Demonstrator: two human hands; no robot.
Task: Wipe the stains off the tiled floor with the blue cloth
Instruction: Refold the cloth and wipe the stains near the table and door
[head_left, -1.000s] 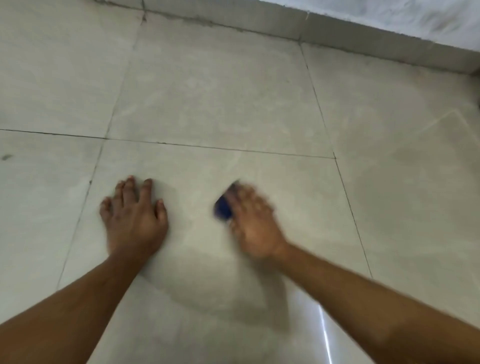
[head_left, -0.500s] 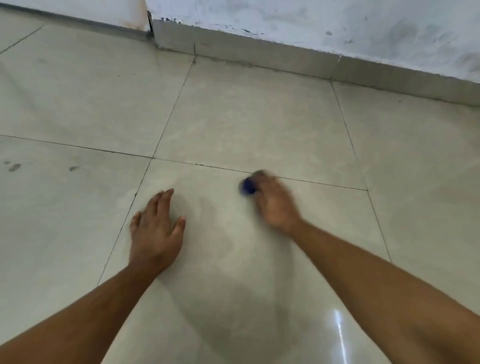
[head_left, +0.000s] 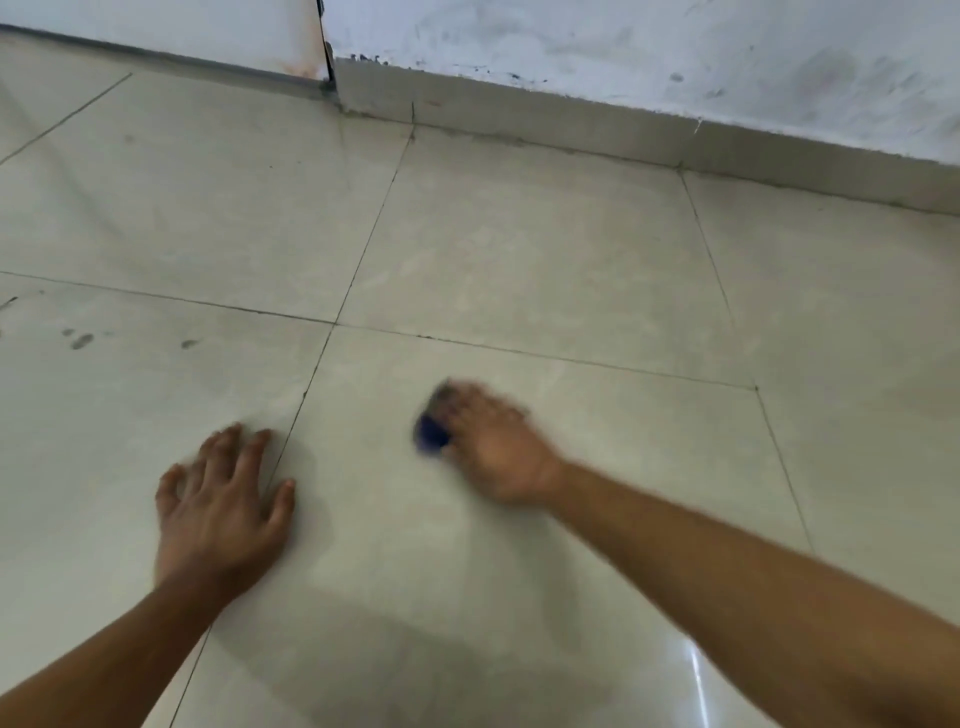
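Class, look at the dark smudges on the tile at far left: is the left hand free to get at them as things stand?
Probably yes. The left hand rests flat, holding nothing, and only bare floor lies between it and the smudges.

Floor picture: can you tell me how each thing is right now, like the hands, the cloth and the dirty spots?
left hand: fingers spread, flat on the floor
right hand: blurred, pressing the cloth down
blue cloth: bunched under the right hand's fingers
dark stains: on the left tile, not wiped
tiled floor: scuffed, dusty
wall: smudged
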